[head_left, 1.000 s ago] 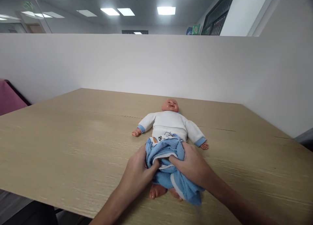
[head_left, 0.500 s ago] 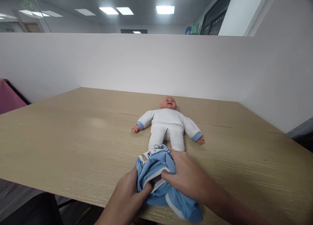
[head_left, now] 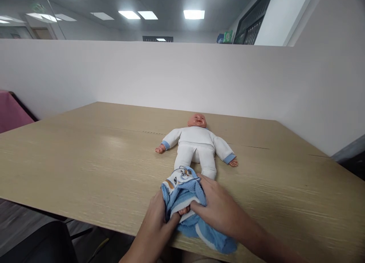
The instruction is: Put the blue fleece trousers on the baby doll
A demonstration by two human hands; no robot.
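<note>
At the near edge of the table (head_left: 85, 160), both hands close on a bunched blue cloth (head_left: 182, 192). The left hand (head_left: 158, 217) grips its near left side with the fingers curled into the folds. The right hand (head_left: 216, 206) lies over its right side, the thumb tucked in at the white band and the fingers spread across the top. A loose end of the cloth trails to the near right, just over the table's edge. On the cloth's far side a white patch with a printed cartoon face is turned upward.

Just beyond the cloth lies a doll (head_left: 196, 145) on its back, in a white suit with blue cuffs, arms spread to left and right, head pointing away. Its legs reach the cloth's far edge and the feet are hidden there.

A dark chair (head_left: 34, 244) shows below the table at near left. Farther left is a pink thing (head_left: 11, 112). A white partition (head_left: 171, 72) rises behind the table, with ceiling lights (head_left: 194, 14) above it.
</note>
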